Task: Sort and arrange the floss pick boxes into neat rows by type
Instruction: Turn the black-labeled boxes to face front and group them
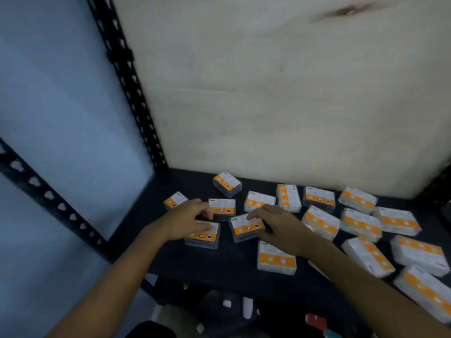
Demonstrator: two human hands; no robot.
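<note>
Presently the left hand (189,219) is pressing curled fingers on one box (202,235); the right hand (275,224) is pinching another (246,226). Remaining boxes (361,224) are lying scattered on the shelf (227,267), rightward. Sorting is beginning; aligning comes next.

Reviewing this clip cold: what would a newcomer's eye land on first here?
The scatter of orange-banded floss pick boxes lying at odd angles across the dark shelf, densest toward the right. Next, the two bare hands mid-frame: the left hand rests on one box, the right hand touches another box beside it. A black perforated upright cuts diagonally at left.
</note>
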